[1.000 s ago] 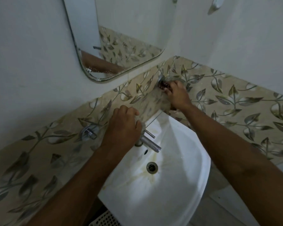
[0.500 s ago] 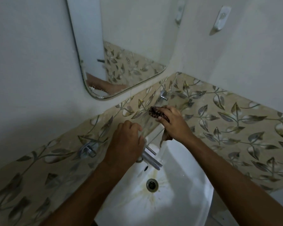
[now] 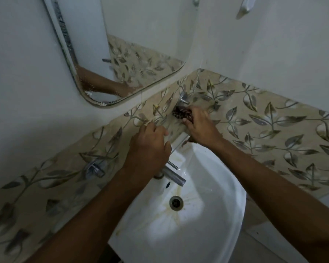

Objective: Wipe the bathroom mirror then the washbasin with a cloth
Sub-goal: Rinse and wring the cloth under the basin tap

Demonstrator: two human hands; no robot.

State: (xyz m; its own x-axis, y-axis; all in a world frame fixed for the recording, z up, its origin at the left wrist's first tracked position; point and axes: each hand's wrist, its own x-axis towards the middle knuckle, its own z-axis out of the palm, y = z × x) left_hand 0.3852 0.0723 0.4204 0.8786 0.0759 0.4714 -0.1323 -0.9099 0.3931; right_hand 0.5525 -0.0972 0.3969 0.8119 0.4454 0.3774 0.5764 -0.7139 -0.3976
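1. Right hand (image 3: 199,126) closed around a dark, patterned cloth (image 3: 180,113), pressing it against the leaf-patterned tile band (image 3: 273,126) just above the back edge of the washbasin (image 3: 207,234).
2. Cloth bunched, partly hidden under the fingers, sitting just below a small chrome wall valve (image 3: 183,98) near the corner of the walls.
3. Left hand (image 3: 148,149) curled, knuckles up, resting at the basin's back rim by the tiles; fingers bent together, whether gripping anything cannot be told.
4. Chrome tap (image 3: 174,176) jutting out from under the left hand over the bowl.
5. Basin white, with yellowish stains streaking around the drain (image 3: 176,202).
6. Mirror (image 3: 133,54) on the wall above the tile band, rounded lower corner, specks along its bottom edge, reflecting a forearm.
7. Second chrome fitting (image 3: 95,168) on the tiles, left of the basin.
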